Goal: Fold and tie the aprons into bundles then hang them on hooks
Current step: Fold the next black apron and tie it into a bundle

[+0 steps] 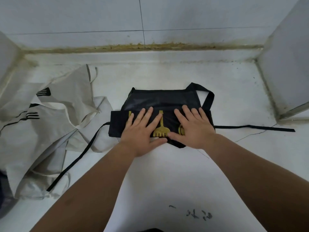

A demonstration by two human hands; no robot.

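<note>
At frame centre, the left hand and right hand lie flat, fingers spread, gripping nothing, pressing the folded black apron onto the counter, likely to set its crease before tying.

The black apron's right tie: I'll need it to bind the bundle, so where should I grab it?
Take the right tie near its free end, from above with the right hand. It lies flat and straight on the floor, clear of the black apron, so a pinch from above should lift it.
</note>
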